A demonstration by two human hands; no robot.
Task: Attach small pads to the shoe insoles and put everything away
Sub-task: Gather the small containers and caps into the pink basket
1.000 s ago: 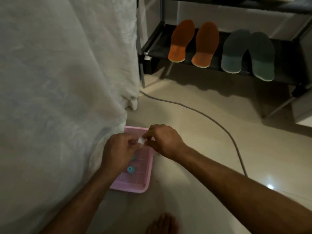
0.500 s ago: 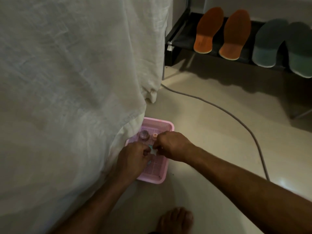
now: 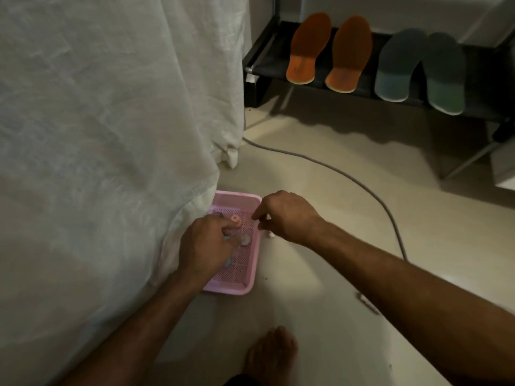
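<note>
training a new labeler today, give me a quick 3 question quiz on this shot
1. True or false: the pink basket sits on the shoe rack.
2. Which pair of insoles lies nearer the white cloth? A. the orange insoles B. the grey-green insoles
3. Fill in: the left hand is down inside the ____, among the small round pads.

Key
1. False. It is on the floor, partly under the cloth's edge.
2. A.
3. Basket. The right hand is at the basket's right rim, with its fingers curled.
</note>
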